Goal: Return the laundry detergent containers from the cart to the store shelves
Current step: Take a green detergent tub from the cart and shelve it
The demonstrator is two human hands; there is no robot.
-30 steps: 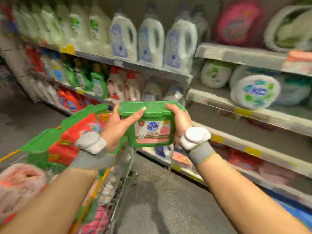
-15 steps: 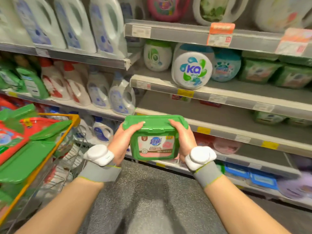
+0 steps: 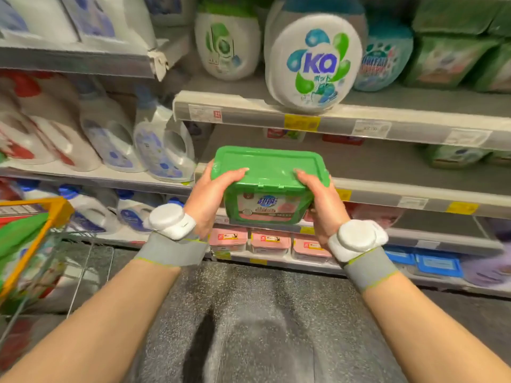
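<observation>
A green lidded detergent box with a pink and white label is held up in front of the middle shelf. My left hand grips its left side, thumb on the lid. My right hand grips its right side the same way. The box hangs in the air just before the shelf's front edge, over a bare stretch of shelf board. The cart with an orange rim stands at the far left, holding green and red packs.
Above, a shelf carries a round white KA tub and green boxes. White detergent bottles fill the left shelves. Pink boxes and blue boxes line the bottom shelf. Grey speckled floor lies below.
The view has come closer to the shelves and turned right. Both hands carried the green box up and forward toward the middle shelf. The cart has slid further to the left edge.
</observation>
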